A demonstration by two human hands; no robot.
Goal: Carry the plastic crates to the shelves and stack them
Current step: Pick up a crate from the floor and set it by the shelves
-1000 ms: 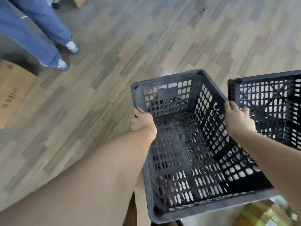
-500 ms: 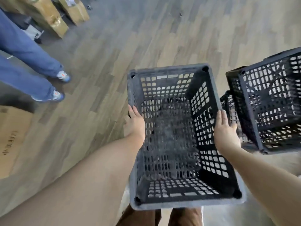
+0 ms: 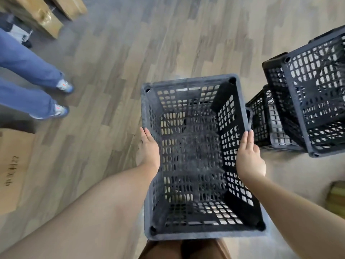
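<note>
Crate (image 3: 197, 157) in both hands, held out in front of the body over the floor (image 3: 130, 53), open top facing up at the camera, long axis running straight away from the person. Left hand (image 3: 149, 152) lies flat along the crate's left long rim, fingers extended forward; right hand (image 3: 249, 156) the same on the right long rim, so the grip is two open palms pressing the sides from outside rather than fingers curled under, as far as can be seen. Both hands sit about midway along the crate, equally near. Just right of the held crate, and a little farther off, stands a stack of other black crates (image 3: 306, 101), the top one tilted; the near-right corner of the held crate is close to the lowest one, apart or touching unclear. No shelves in view, so direction of carry cannot be told. Left of the crate, well apart, another person's legs in jeans (image 3: 28, 79); a cardboard box (image 3: 13, 165) at the far left edge, more boxes (image 3: 46, 17) beyond at top left. Likely step: carrying phase, early in the task.
</note>
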